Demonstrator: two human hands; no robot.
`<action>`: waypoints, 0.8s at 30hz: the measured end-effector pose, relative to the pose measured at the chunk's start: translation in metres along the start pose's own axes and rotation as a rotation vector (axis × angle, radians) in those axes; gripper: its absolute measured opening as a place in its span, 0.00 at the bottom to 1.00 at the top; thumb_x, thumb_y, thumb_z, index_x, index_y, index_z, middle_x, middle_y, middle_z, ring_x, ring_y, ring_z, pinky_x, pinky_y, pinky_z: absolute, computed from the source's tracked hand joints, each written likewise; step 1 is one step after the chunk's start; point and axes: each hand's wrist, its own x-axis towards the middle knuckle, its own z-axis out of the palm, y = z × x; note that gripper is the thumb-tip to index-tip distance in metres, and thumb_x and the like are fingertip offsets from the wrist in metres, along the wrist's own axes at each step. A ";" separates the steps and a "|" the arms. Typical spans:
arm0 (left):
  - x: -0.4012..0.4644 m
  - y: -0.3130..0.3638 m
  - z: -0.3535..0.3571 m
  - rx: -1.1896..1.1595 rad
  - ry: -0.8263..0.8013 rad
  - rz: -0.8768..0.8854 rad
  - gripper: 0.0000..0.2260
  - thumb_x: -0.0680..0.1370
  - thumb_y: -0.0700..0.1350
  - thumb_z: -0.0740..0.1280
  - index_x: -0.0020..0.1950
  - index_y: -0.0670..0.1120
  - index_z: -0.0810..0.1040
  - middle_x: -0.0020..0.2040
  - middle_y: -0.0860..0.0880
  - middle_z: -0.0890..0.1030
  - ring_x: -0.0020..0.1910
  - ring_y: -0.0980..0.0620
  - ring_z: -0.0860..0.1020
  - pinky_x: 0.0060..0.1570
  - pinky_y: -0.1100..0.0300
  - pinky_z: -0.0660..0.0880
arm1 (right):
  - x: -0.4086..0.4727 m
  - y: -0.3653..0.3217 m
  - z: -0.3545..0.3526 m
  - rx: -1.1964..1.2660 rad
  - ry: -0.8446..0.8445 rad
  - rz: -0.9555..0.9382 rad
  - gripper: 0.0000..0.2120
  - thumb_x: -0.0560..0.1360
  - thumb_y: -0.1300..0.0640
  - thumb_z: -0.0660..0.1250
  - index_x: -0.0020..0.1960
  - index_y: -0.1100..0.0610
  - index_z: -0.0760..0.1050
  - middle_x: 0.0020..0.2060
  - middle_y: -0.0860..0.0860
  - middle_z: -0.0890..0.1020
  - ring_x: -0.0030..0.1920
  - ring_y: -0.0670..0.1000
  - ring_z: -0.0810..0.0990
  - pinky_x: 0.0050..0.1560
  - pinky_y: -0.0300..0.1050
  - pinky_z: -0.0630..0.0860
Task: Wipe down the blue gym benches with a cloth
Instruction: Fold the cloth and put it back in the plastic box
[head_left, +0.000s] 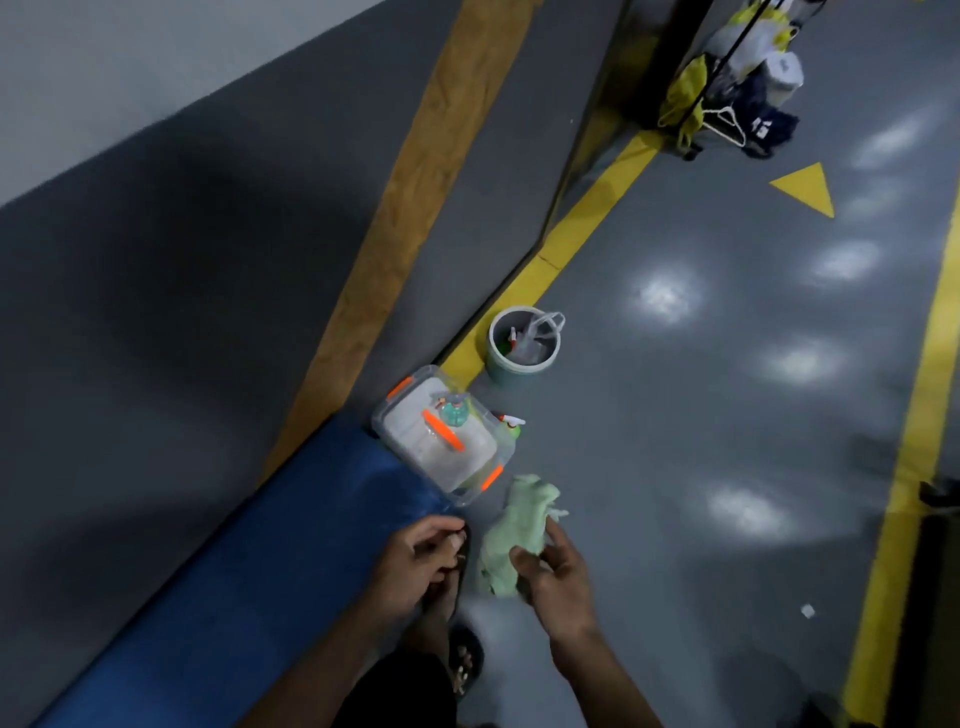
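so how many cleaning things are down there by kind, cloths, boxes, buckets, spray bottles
cloths: 1, green cloth held by the right hand
boxes: 1, clear box on the bench end
buckets: 1, grey bucket
spray bottles: 1 clearly seen, beside the box
total: 4

Legible text: none showing | Floor sign: yellow triangle marker (806, 186) lying on the grey floor (701, 415), carrying no lettering | Dark garment (769, 127) by the rack: pale mark showing, too blurred to read | Bottle labels: unreadable
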 end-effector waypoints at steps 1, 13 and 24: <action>0.018 0.002 0.000 0.000 0.013 -0.011 0.06 0.75 0.39 0.71 0.51 0.46 0.81 0.42 0.49 0.84 0.40 0.53 0.79 0.38 0.66 0.76 | 0.018 -0.002 -0.005 -0.032 0.016 0.007 0.21 0.73 0.70 0.67 0.60 0.50 0.78 0.47 0.53 0.86 0.46 0.54 0.84 0.49 0.56 0.81; 0.190 -0.015 -0.022 0.102 0.115 -0.209 0.04 0.75 0.50 0.70 0.48 0.54 0.82 0.44 0.52 0.83 0.43 0.53 0.81 0.41 0.59 0.75 | 0.241 0.052 -0.018 -0.322 -0.072 0.338 0.14 0.65 0.53 0.76 0.49 0.43 0.79 0.42 0.52 0.86 0.44 0.56 0.85 0.48 0.63 0.81; 0.338 -0.107 -0.008 0.425 0.164 -0.191 0.05 0.77 0.46 0.70 0.51 0.54 0.80 0.48 0.53 0.84 0.50 0.54 0.81 0.53 0.54 0.78 | 0.414 0.152 0.026 -0.139 -0.232 0.534 0.17 0.76 0.65 0.65 0.56 0.45 0.73 0.44 0.49 0.80 0.38 0.48 0.78 0.33 0.41 0.75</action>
